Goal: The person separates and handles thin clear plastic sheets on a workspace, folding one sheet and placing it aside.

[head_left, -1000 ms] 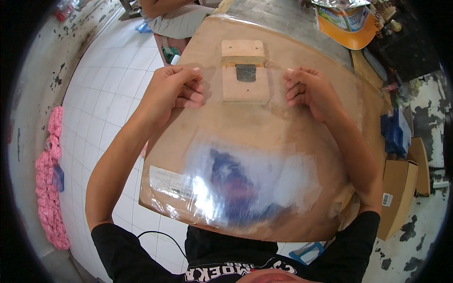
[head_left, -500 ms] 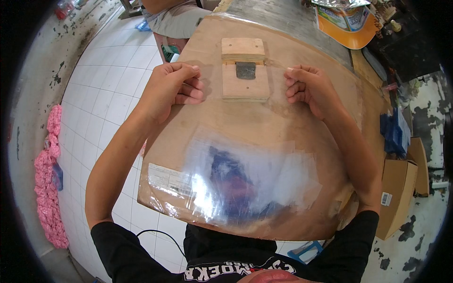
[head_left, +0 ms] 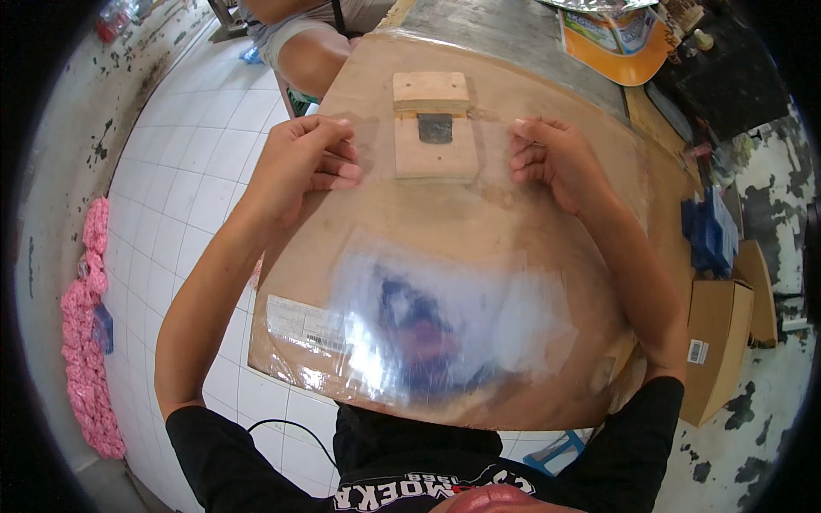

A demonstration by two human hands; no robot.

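Observation:
A wooden block assembly [head_left: 434, 158] lies on the brown covered board in front of me. It has a raised strip along its far side and a small dark grey patch [head_left: 435, 129] at its middle. My left hand [head_left: 321, 156] is to the left of the block, thumb and forefinger pinched together and the other fingers curled. My right hand [head_left: 547, 162] mirrors it on the right, also in a pinch. Neither hand touches the block. Whatever the fingertips hold, if anything, is too fine to make out.
Clear film and a paper label cover part of the brown board [head_left: 385, 214]. Another person's knee [head_left: 312, 60] is close to its far left edge. An orange-rimmed item [head_left: 633, 68] sits at the far right. Cardboard boxes [head_left: 714, 342] and a blue object [head_left: 710, 231] stand right.
The view has shifted slightly, so block and hands appear a little further left. The other person's leg has moved in by the board's far left edge. Both my hands keep their pinch.

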